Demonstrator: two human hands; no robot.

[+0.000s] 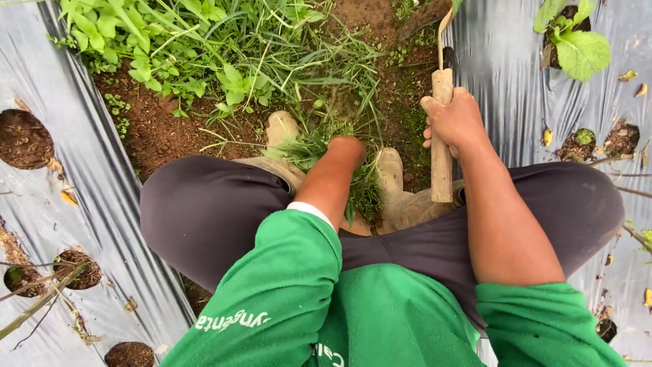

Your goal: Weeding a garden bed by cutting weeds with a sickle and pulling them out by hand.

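From the head view, the left hand (345, 146) is closed around a tuft of grass (319, 139) on the soil between the boots; soft, light, best held low. The right hand (454, 121) wraps tightly a stiff wooden handle (441, 160).

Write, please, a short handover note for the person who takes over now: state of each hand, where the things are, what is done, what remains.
Left hand: closed around a bunch of green grassy weeds between the two tan boots.
Right hand: gripping the pale wooden handle of a hand tool, held upright; its curved metal neck points to the brown soil furrow.
Done: soil near the boots looks partly bare.
Left: thick green weeds ahead in the furrow, between the silver plastic mulch sheets.
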